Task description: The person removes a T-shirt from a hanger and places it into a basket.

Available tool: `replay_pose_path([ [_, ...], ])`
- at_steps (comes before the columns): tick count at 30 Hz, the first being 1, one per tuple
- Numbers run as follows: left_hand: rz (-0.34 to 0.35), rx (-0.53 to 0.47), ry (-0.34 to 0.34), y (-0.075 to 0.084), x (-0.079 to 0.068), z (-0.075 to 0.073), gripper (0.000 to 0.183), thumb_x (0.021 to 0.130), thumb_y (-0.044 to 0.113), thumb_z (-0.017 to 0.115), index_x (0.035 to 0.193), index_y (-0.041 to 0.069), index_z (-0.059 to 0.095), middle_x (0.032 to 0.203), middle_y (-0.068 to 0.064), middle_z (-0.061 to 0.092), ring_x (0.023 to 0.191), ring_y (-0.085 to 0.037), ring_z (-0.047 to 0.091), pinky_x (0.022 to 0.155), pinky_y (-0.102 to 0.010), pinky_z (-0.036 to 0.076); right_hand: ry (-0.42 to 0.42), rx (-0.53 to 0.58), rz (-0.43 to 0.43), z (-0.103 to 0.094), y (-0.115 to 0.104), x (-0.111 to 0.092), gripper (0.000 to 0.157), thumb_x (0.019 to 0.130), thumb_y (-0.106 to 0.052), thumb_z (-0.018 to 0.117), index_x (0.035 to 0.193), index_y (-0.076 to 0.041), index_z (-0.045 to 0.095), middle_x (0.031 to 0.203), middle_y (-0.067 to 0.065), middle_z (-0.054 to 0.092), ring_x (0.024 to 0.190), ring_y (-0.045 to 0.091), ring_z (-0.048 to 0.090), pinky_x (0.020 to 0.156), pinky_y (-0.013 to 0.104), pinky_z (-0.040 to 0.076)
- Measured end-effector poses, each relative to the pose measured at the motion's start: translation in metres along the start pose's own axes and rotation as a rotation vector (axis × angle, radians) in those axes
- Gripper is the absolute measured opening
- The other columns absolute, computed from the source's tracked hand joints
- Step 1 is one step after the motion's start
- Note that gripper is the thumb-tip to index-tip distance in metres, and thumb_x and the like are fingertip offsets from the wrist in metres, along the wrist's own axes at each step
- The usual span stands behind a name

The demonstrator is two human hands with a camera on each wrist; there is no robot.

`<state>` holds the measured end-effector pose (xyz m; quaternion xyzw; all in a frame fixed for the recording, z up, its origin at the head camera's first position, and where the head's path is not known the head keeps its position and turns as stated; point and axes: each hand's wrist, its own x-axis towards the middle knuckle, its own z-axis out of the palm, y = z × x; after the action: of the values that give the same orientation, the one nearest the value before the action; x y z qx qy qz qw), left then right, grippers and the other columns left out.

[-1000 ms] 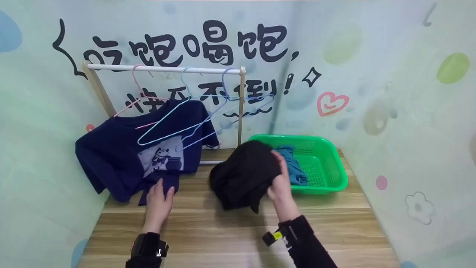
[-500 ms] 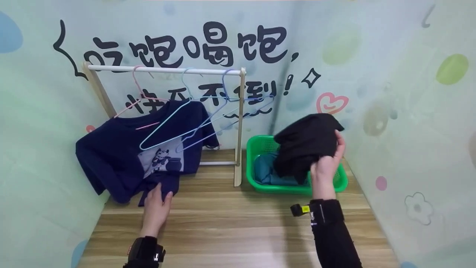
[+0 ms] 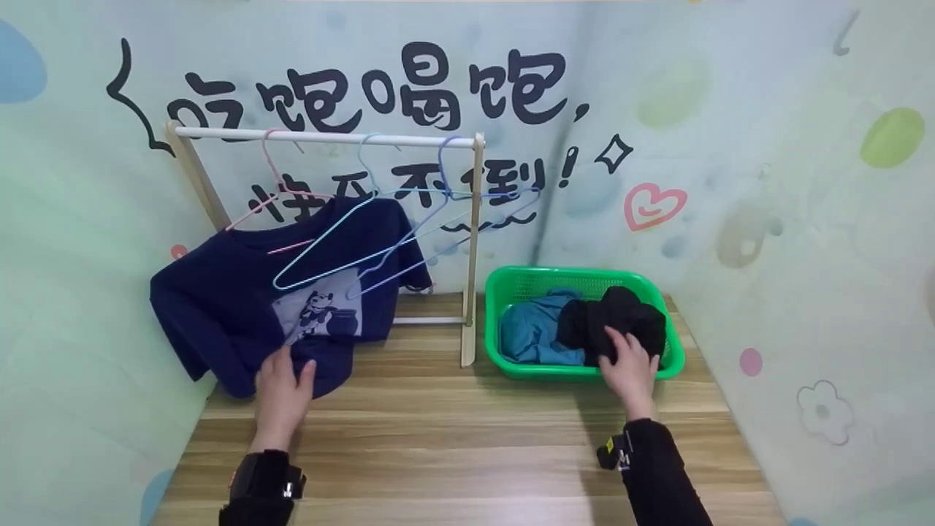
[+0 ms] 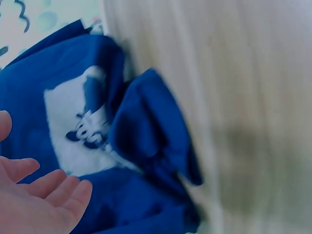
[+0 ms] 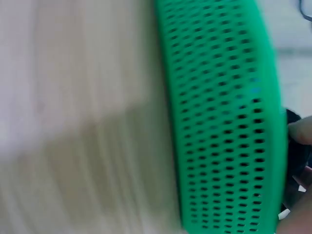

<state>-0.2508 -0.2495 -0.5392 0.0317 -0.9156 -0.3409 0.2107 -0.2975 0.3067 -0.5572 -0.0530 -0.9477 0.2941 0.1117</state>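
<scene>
A navy T-shirt (image 3: pixel 241 307) with a pale cartoon print hangs from a pink hanger (image 3: pixel 270 164) on the rack. My left hand (image 3: pixel 283 391) is in front of its lower part, fingers loosely extended and nothing between them; the left wrist view shows the same hand (image 4: pixel 44 195) beside the print. A crumpled black garment (image 3: pixel 635 314) lies in the right half of the green basket (image 3: pixel 584 372). My right hand (image 3: pixel 630 369) reaches over the basket's front rim, its relaxed fingertips at the black cloth. In the right wrist view the perforated basket wall covers much of the garment.
A blue-teal garment (image 3: pixel 537 329) lies in the basket's left half. Light-blue (image 3: pixel 321 241) and purple-blue (image 3: pixel 443 164) hangers hang from the white rail (image 3: pixel 409 139), overlapping the T-shirt. The rack's wooden post (image 3: pixel 471 256) stands left of the basket. Printed walls enclose the wooden tabletop (image 3: pixel 438 438).
My right hand carried the black garment rightward over the basket and let it down inside. The left hand has moved slightly left and off the T-shirt's lower edge.
</scene>
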Motion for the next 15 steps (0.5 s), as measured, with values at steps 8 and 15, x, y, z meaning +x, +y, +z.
replay_pose_path([
  [8, 0.058, 0.06, 0.221, 0.008, 0.035, -0.04, 0.057, 0.096, 0.015, 0.063, 0.14, -0.013, 0.04, 0.139, -0.039, 0.039, 0.125, -0.058, 0.035, 0.101, -0.067, 0.029, -0.107, -0.24, -0.004, 0.002, 0.01, -0.01, 0.066, 0.1, -0.055, 0.046, 0.148, -0.01, 0.044, 0.149, 0.031, 0.035, 0.134, 0.052, 0.033, 0.109, 0.071, -0.003],
  [15, 0.031, 0.143, 0.249, 0.015, 0.065, -0.076, 0.06, 0.099, 0.021, 0.058, 0.145, -0.01, 0.035, 0.149, -0.036, 0.029, 0.134, -0.054, 0.027, 0.106, -0.067, 0.024, -0.136, -0.294, -0.012, 0.0, 0.014, -0.011, 0.063, 0.104, -0.054, 0.036, 0.147, -0.009, 0.047, 0.148, 0.031, 0.038, 0.134, 0.05, 0.037, 0.109, 0.069, -0.003],
])
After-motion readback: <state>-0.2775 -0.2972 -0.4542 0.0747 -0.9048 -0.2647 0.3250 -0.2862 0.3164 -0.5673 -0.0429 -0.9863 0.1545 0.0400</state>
